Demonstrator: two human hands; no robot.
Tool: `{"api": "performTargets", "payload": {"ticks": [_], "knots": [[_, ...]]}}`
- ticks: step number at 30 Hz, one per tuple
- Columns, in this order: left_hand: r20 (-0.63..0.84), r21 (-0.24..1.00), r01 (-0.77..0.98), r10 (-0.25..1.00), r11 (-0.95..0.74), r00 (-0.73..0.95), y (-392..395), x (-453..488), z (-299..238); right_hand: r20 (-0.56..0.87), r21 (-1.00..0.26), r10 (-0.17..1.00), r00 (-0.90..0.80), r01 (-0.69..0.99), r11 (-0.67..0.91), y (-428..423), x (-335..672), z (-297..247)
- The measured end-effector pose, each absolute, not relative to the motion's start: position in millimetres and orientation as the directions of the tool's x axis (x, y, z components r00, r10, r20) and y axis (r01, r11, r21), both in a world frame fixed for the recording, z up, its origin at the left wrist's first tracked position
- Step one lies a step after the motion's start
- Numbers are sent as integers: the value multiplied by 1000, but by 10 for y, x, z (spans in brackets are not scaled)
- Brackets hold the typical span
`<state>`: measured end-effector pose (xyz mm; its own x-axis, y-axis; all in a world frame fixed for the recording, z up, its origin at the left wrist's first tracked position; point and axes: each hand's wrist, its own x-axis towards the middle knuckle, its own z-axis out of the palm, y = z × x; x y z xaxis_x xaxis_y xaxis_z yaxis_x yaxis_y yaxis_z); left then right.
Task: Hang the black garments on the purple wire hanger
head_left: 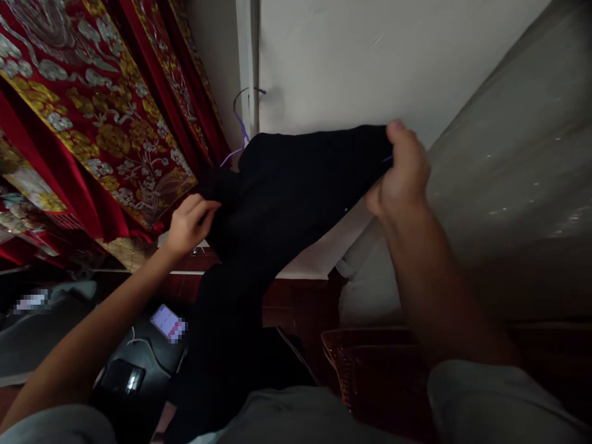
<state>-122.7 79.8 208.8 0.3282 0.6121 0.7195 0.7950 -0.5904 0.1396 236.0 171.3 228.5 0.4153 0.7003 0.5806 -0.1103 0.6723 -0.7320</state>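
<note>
A black garment (296, 191) is stretched between my two hands; its exact cut is too dark to make out. My right hand (404, 169) is closed on the garment's upper right end, where a bit of purple shows by the fingers. With thumb and fingers together, my left hand (192, 222) pinches the garment's left edge. A purple wire hanger (244, 131) sticks out of the cloth at the top left, its hook pointing up by the wall. The rest of the hanger is hidden inside the garment. Dark cloth also hangs lower, toward my lap.
Red cloth with gold and silver embroidery (115, 135) hangs at the left. A pale wall (351, 68) stands ahead, with a grey sheet (499, 185) on the right. Below left, a lit phone (166, 322) and a cable (150, 348) lie on a dark seat.
</note>
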Motion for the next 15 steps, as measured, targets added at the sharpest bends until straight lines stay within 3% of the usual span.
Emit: {"api": "performTargets", "payload": {"ticks": [3, 5, 7, 10, 12, 15], "knots": [[666, 219, 757, 661, -616, 346, 795, -989, 2149, 678, -696, 624, 388, 66, 715, 1408, 2085, 2480], [671, 326, 750, 700, -575, 245, 861, -917, 2225, 719, -680, 614, 326, 146, 719, 1164, 1903, 2503], [619, 516, 699, 780, -495, 94, 991, -924, 2302, 755, -653, 614, 230, 180, 736, 966, 1761, 2454], [406, 791, 516, 913, -329, -41, 1253, -1024, 2366, 761, -648, 635, 128, 157, 745, 912, 1655, 2345], [353, 842, 462, 932, -280, -79, 1430, -1118, 2351, 742, -670, 656, 137, 141, 729, 1042, 1636, 2311], [443, 769, 551, 892, -325, -93, 1665, -1292, 2240, 721, -693, 671, 174, 158, 704, 1257, 1620, 2323]]}}
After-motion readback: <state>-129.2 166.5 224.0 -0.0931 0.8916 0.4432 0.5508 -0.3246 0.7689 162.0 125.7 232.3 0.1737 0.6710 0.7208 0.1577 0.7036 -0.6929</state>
